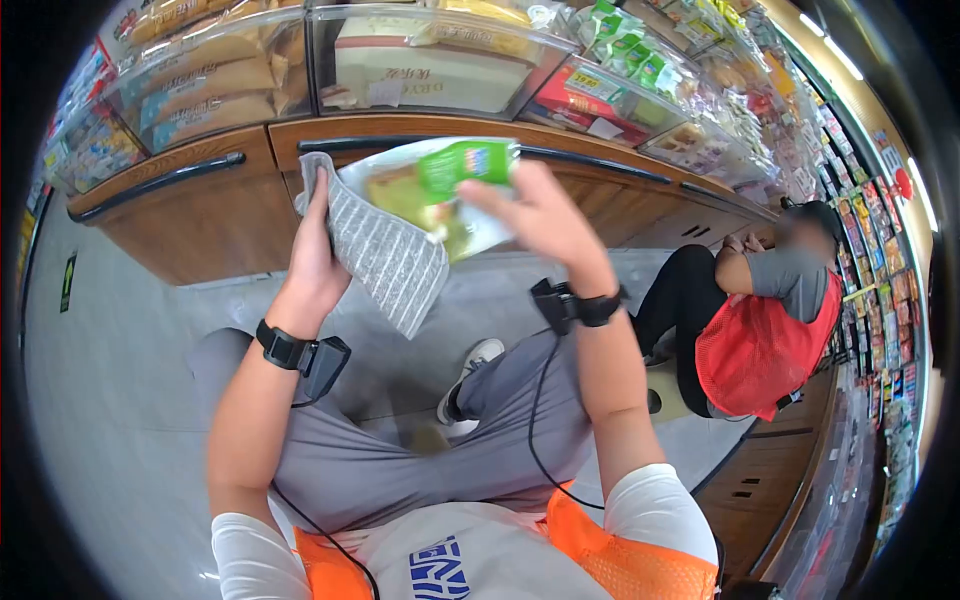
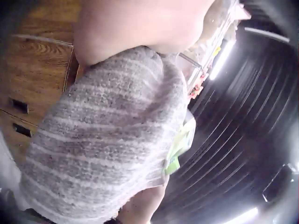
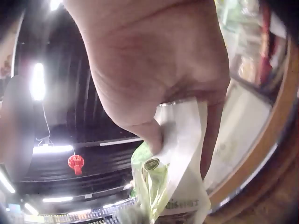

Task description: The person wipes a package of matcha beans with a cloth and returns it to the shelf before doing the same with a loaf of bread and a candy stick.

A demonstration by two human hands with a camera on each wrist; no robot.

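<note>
A grey cloth with white stripes [image 1: 390, 250] hangs from my left hand [image 1: 318, 255], the thumb along its near edge and the other fingers hidden behind it. In the left wrist view the cloth [image 2: 107, 135] fills the middle, below the base of the hand [image 2: 140, 28]. My right hand [image 1: 548, 220] pinches the right side of a clear food packet with a green label [image 1: 465, 170]. The right wrist view shows the packet [image 3: 182, 172] between the thumb and fingers of the right hand [image 3: 159, 60]. Cloth and packet overlap in the head view.
Clear bins of packaged food [image 1: 440, 70] line the shelf ahead, above a wooden cabinet [image 1: 190, 215] with a dark rail [image 1: 160, 190]. To the right, a person in a red vest [image 1: 770, 345] sits close by. Packed shelves [image 1: 880, 230] stand behind that person.
</note>
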